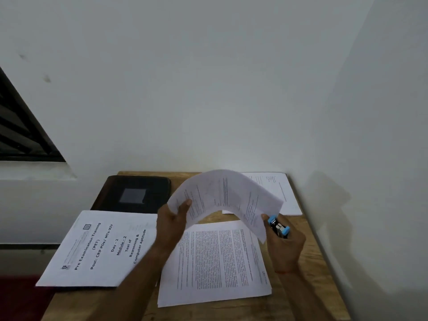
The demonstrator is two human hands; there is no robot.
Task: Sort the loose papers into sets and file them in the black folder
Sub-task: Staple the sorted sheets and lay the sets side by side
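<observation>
Above the table's point(312, 262) middle, grips a bowed sheaf point(222, 195) by its left edge with the left hand point(172, 218), clasps a blue stapler point(279, 227) at its right corner with the right hand point(284, 246). Leaves 3 sets point(215, 262) loose and the black folder point(115, 193), far left, closed: filing seemingly not yet begun.

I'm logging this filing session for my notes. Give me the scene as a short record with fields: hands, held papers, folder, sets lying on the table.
left hand: grips the bent sheaf by its left edge, above the table
right hand: holds a blue stapler at the sheaf's right edge
black folder: closed, far left
lying sets: cover-page set left, overhanging the table edge; text set centre; far-right sheets by the wall
</observation>
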